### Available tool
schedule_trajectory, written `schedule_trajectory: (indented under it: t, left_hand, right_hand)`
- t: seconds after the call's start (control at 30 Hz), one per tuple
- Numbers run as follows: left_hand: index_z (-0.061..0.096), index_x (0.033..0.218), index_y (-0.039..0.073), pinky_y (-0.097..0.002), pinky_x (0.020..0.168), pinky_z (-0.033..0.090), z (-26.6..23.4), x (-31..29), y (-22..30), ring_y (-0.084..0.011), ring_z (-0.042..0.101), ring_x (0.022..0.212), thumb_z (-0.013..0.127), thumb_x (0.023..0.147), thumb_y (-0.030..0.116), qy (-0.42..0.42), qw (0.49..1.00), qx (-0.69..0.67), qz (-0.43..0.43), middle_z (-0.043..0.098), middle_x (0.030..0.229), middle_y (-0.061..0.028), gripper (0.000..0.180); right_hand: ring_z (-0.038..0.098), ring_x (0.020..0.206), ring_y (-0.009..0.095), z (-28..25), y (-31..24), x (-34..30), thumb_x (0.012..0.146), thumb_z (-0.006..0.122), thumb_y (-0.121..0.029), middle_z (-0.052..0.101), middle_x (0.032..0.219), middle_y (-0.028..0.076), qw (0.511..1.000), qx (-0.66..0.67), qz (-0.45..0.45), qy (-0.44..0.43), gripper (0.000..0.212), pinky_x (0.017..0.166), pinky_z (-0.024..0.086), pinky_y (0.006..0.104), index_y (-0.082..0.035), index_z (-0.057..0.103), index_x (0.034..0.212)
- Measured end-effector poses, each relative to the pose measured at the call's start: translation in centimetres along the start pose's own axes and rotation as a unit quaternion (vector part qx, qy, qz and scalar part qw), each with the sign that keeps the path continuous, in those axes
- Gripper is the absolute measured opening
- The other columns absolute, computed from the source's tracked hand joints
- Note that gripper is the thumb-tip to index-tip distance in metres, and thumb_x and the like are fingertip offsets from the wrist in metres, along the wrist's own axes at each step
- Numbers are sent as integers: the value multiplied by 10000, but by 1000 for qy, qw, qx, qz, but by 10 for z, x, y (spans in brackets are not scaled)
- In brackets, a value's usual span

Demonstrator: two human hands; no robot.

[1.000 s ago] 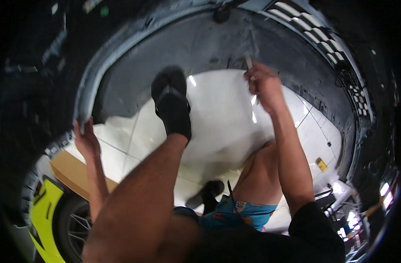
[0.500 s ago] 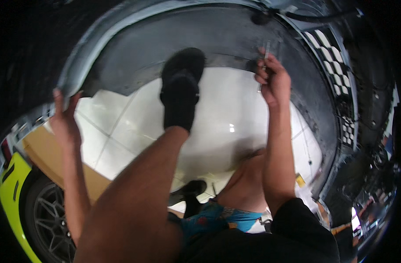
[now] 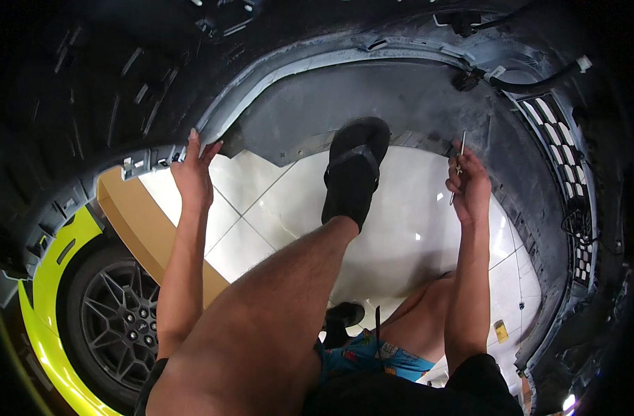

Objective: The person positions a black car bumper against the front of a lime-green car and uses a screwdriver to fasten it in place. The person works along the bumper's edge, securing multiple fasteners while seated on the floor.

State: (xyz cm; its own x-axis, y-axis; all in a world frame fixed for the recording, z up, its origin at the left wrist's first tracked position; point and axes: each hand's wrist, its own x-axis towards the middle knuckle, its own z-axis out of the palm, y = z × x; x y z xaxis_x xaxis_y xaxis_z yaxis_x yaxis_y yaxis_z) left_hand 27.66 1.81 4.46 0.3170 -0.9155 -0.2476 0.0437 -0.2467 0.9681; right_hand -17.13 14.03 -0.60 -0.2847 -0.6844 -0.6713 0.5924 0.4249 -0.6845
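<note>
A large dark car bumper (image 3: 400, 97) curves around me, its inner side showing. My left hand (image 3: 194, 177) is at its pale inner edge on the left, with fingers on either side of the rim. On the right, my right hand (image 3: 473, 187) is closed around a thin silver metal tool (image 3: 463, 142), which points up and whose exact kind I cannot make out. That hand is just in front of the bumper's dark lower panel. My foot, in a black sock and black sandal (image 3: 362, 149), reaches forward between my hands, with its toe over that panel.
A honeycomb grille (image 3: 556, 142) and a black cable (image 3: 539, 87) are at the right. A brown cardboard piece (image 3: 133, 222) lies at the left, beside a bright yellow-green car body panel (image 3: 43, 333) and a dark wheel (image 3: 116, 312). White floor tiles (image 3: 261, 208) lie below.
The whole view has shifted, so everything appears farther right and lower, and more of the bumper's upper part shows. Both hands keep their places on the rim and the tool.
</note>
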Motion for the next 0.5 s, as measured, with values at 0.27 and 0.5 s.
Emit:
schedule_trajectory:
  t: [0.27, 0.5]
  left_hand:
    - [472, 1297, -48, -357, 763, 640, -9, 10, -11, -224, 626, 1030, 703, 923, 140, 35, 991, 113, 60, 567, 1242, -151, 478]
    - [578, 1203, -57, -329, 738, 624, -17, 19, -19, -205, 641, 951, 776, 858, 162, 53, 989, 130, 41, 621, 1143, -145, 455]
  right_hand:
    - [379, 518, 45, -9, 17, -11, 942, 517, -63, 563, 785, 11, 999, -17, 25, 41, 264, 464, 267, 208, -23, 568, 1198]
    - [364, 511, 54, -13, 25, -7, 929, 487, -89, 545, 758, 7, 995, -62, 1, 72, 371, 467, 280, 205, -50, 604, 1279]
